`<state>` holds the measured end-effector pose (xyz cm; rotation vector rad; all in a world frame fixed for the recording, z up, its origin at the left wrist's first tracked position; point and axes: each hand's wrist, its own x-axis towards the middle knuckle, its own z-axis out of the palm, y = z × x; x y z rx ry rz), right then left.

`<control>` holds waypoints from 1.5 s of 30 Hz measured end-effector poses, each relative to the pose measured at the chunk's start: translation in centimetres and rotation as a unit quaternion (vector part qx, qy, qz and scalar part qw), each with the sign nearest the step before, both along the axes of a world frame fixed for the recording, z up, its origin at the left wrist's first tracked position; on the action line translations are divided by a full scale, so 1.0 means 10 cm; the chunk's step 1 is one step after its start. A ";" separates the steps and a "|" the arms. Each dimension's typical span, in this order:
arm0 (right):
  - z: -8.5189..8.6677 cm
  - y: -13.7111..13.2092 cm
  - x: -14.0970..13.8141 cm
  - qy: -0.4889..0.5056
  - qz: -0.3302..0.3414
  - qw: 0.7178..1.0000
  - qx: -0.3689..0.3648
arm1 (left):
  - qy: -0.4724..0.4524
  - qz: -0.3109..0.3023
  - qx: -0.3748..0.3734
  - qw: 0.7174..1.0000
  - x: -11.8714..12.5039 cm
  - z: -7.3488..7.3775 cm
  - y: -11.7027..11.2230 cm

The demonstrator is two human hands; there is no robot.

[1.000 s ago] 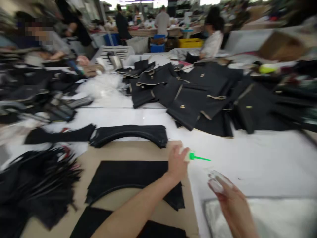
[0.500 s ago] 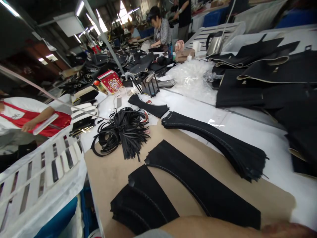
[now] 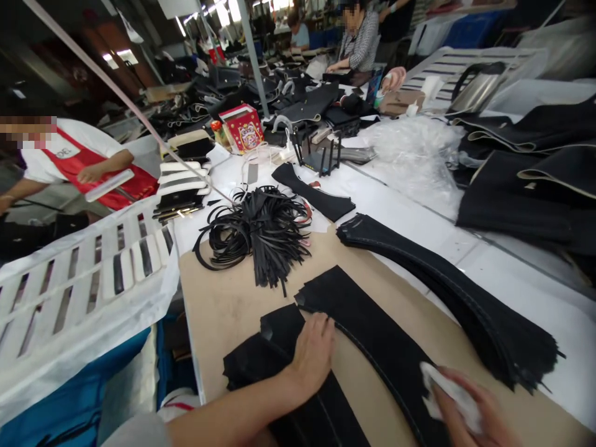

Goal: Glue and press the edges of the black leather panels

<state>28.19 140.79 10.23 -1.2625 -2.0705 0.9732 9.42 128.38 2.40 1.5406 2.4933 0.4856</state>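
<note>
My left hand (image 3: pixel 314 357) lies palm down over dark, curved black panels (image 3: pixel 251 357). Its fingertips touch near the edge of a long black curved panel (image 3: pixel 367 316), and no object shows in its fingers. At the lower right, my right hand (image 3: pixel 479 413), somewhat blurred, is closed on a crumpled white cloth (image 3: pixel 451 391) that rests on or just over the long panel. Brown paper (image 3: pixel 214 316) lies under the panels. Beyond them is a thick stack of black curved pieces (image 3: pixel 442 285).
A heap of black strips (image 3: pixel 265 233) sits farther back, with a router (image 3: pixel 321 158) and a red box (image 3: pixel 244 130) behind it. Clear plastic (image 3: pixel 414 155) and black panels (image 3: pixel 526 195) lie right. A person in a red apron (image 3: pixel 107 177) is left, beside a slatted rack (image 3: pixel 84 267).
My left hand has come into view and onto the black panels. My right hand now shows with the white cloth. The view has swung, shifting the table contents rightward.
</note>
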 end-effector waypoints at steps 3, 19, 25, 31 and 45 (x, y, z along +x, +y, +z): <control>0.04 -0.02 -0.79 -0.024 0.164 0.986 0.004 | 0.018 0.022 -0.003 1.000 -0.24 -0.11 -0.23; -0.80 -0.22 -2.40 -0.184 0.459 0.869 0.007 | 0.086 0.067 0.096 0.989 -0.46 -0.50 -0.36; -0.90 -0.23 -2.59 -0.225 0.501 0.829 0.100 | 0.078 0.028 0.058 0.995 -0.51 -0.47 -0.40; -0.81 -0.07 -2.66 -0.160 0.404 0.896 0.091 | 0.072 0.029 0.027 0.997 -0.49 -0.43 -0.39; -0.76 -0.02 -2.78 -0.113 0.404 0.908 0.019 | 0.079 0.027 0.024 0.996 -0.50 -0.46 -0.39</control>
